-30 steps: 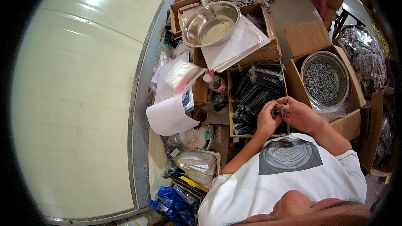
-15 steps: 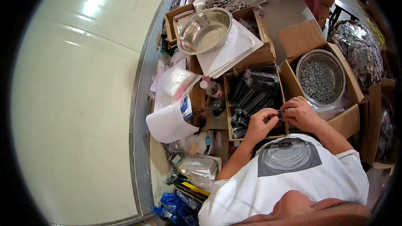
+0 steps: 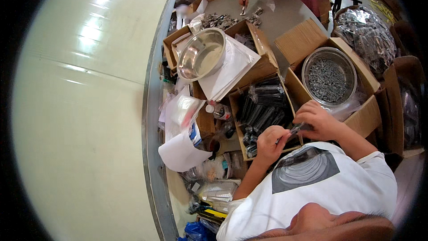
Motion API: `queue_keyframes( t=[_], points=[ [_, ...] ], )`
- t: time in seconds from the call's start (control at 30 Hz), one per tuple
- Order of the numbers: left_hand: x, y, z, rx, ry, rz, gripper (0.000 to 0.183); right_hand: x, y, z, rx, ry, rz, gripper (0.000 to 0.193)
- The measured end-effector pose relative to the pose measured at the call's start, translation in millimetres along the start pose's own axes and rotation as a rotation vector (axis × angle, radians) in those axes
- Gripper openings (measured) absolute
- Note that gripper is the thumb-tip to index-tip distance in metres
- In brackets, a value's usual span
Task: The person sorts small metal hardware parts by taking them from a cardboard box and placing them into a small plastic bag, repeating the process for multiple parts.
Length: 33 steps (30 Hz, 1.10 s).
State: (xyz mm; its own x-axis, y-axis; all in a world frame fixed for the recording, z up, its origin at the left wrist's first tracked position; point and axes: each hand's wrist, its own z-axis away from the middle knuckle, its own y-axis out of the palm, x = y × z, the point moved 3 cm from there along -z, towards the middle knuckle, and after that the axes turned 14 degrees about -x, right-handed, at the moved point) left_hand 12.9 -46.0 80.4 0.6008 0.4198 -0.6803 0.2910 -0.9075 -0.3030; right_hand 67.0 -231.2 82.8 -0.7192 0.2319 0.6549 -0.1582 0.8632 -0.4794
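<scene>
One small, glossy dark piece (image 3: 295, 129) is gripped by the left hand (image 3: 272, 143) and right hand (image 3: 317, 121), near a round metal bowl (image 3: 327, 53) of grey screws (image 3: 329, 81).

The 2 bare hands work close together in front of the chest. The left hand (image 3: 271, 143) pinches between thumb and curled fingers; the right hand (image 3: 317, 119), slightly farther forward, bends its fingers toward it. The left forearm (image 3: 249, 180) and right forearm (image 3: 355, 143) slant inward.
</scene>
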Motion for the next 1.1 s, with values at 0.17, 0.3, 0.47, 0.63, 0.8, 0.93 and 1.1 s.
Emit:
queue_keyframes(
  t=[0.17,0.3,0.47,0.63,0.8,0.93,1.1],
  points=[
    [0.6,14.8,-0.8,0.012,0.015,0.099,0.019,9.8,1.8,-0.8,-0.037,-0.144,0.037,0.017],
    [1.1,22.4,2.1,0.015,-0.034,0.122,0.030,7.2,-12.0,10.1,-0.078,-0.108,0.113,0.014],
    [10.4,20.0,-0.2,-0.196,-0.168,0.321,0.031,-8.0,-41.7,26.6,-0.140,-0.024,0.249,0.011],
    [8.7,34.3,-4.6,-0.070,-0.382,0.332,0.017,-10.6,-85.4,40.9,-0.377,0.022,0.435,0.016],
    [-37.9,40.8,-60.5,0.223,0.115,0.239,0.027,20.3,-199.7,78.6,-0.850,0.150,0.913,0.008],
    [-109.2,50.2,-95.2,0.384,0.473,0.520,0.033,11.3,-228.0,97.4,-0.968,0.167,1.064,0.018],
    [-144.4,39.1,-94.2,0.315,0.657,0.558,0.038,-89.1,-151.3,113.9,-0.177,0.701,0.649,0.024]
  ],
)
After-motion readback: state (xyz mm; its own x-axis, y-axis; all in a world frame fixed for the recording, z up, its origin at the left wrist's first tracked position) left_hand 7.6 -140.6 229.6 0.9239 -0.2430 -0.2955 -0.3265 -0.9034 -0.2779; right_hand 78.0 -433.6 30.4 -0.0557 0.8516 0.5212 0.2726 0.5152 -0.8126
